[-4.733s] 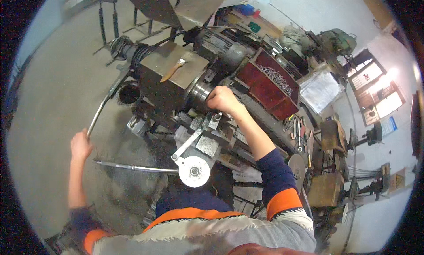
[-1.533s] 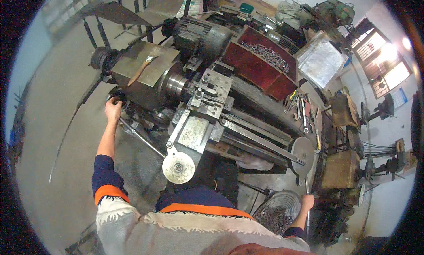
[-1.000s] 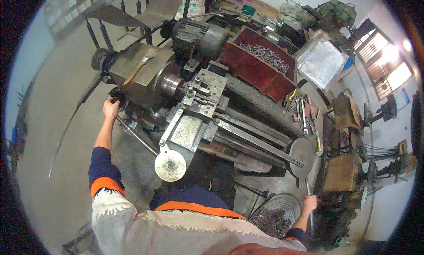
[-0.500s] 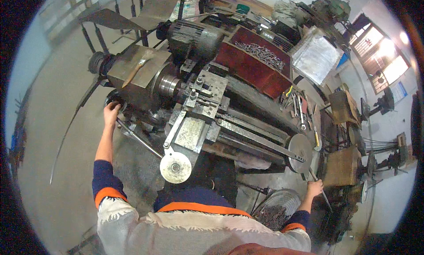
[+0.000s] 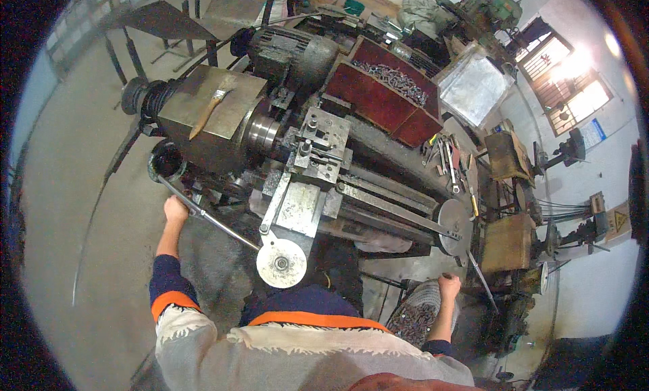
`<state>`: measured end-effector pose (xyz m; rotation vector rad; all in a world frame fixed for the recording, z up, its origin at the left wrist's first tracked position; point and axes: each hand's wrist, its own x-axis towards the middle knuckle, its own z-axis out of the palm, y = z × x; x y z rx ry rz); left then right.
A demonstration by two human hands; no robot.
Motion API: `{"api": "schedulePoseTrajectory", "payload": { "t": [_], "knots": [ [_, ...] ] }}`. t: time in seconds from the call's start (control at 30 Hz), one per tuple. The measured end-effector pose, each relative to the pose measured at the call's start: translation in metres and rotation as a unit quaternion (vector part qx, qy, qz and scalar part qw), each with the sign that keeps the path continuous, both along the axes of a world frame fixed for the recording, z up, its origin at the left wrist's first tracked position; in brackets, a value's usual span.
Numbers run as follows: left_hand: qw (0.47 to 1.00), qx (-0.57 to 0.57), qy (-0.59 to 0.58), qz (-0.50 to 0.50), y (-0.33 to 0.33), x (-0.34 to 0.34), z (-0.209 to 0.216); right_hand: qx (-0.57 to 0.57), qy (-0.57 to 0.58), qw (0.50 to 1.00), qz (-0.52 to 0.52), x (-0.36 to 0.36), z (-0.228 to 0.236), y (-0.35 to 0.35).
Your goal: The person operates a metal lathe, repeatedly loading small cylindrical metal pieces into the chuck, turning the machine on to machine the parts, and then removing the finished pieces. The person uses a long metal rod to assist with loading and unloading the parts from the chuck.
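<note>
Beside a long metal lever (image 5: 220,223) on the lathe's left, my left hand (image 5: 176,209) has its fingers curled in. Whether it touches the lever or holds anything small is not clear. Just above it is a dark round cup (image 5: 166,162) with an open mouth. My right hand (image 5: 449,287) is closed above the edge of a mesh basket (image 5: 439,316) filled with small metal parts; its contents, if any, are hidden. To its right, apart from the hand, a thin rod handle (image 5: 483,281) slants down from a round metal disc (image 5: 454,226). A pale round plate (image 5: 281,263) sits at the lathe's front.
A brush (image 5: 208,113) lies on the headstock cover (image 5: 233,93). Behind the lathe bed stands a dark red tray (image 5: 368,97) with many small metal pieces. Wrenches and other hand tools (image 5: 451,162) lie to its right. More machines (image 5: 507,242) line the right wall.
My left hand has come down from the dark cup to beside the lever. My right hand has let go of the rod handle and moved left, over the basket. The view has shifted slightly.
</note>
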<state>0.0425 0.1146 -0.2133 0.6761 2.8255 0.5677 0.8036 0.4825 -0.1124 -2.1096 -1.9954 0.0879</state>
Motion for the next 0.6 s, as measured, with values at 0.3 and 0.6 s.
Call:
{"api": "schedulePoseTrajectory", "payload": {
  "t": [0.3, 0.6],
  "knots": [
    [0.995, -0.075, 0.06, -0.031, -0.006, -0.008, -0.04, 0.054, 0.067, 0.992, 0.094, -0.078, 0.082, 0.008],
    [0.989, -0.14, -0.041, -0.027, -0.02, -0.008, 0.022, 0.115, 0.192, 0.871, 0.437, -0.299, 0.169, 0.029]
  ]
}}
